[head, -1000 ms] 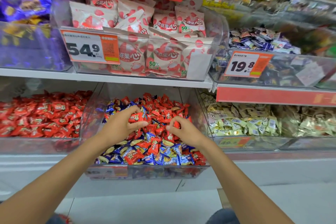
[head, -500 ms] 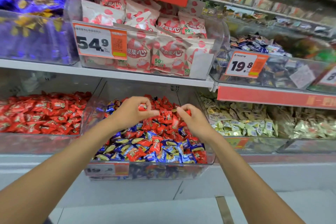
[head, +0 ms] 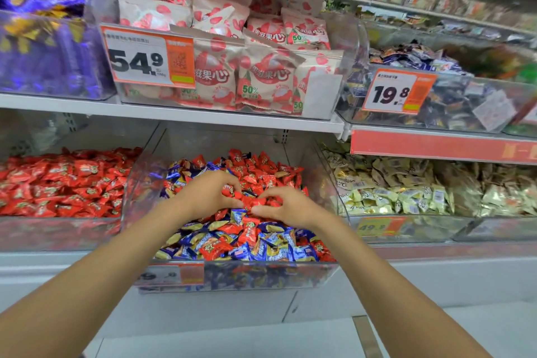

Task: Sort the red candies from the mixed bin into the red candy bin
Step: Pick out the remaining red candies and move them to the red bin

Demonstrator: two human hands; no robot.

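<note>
Candies (red) pinched by left hand, right hand, now closer over mixed bin.

Left forearm and right forearm were bare from frame edge to wrist, slim. Left hand and right hand bare too. Any clothing sat outside the shot.
</note>
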